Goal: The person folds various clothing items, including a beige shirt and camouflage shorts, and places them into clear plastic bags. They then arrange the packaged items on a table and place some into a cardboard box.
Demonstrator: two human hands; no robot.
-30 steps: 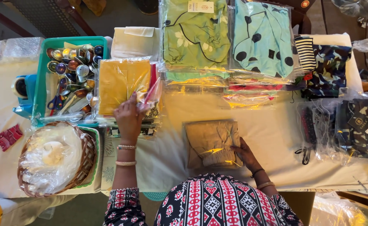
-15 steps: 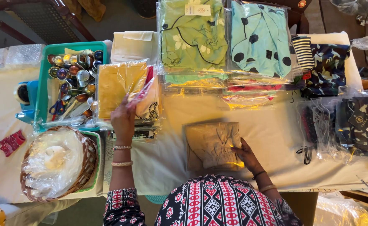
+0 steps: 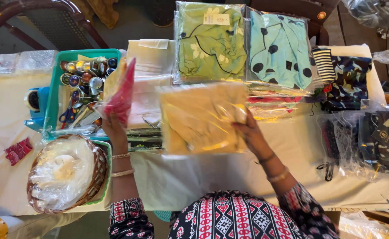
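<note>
My left hand point(image 3: 114, 125) grips a stack of clear-wrapped garment packets, the red one point(image 3: 121, 94) facing me, tipped up on edge beside the teal tray point(image 3: 53, 99). In my right hand point(image 3: 251, 133) is a tan garment in a clear bag point(image 3: 201, 117), held lifted above the white-covered table point(image 3: 212, 177) in front of me. A plastic-wrapped white garment point(image 3: 146, 79) lies on the table behind the red packet.
The teal tray holds shiny round trinkets and scissors. A wicker basket point(image 3: 96, 175) with plastic-wrapped cloth sits front left. Bagged green point(image 3: 210, 42) and turquoise point(image 3: 279, 48) garments lie at the back, camouflage-print bags point(image 3: 380, 137) on the right, a chair point(image 3: 48, 22) beyond.
My right hand picked the tan bagged garment up off the table and raised it. My left hand tilted the stack of packets upright toward the tray, uncovering the white garment.
</note>
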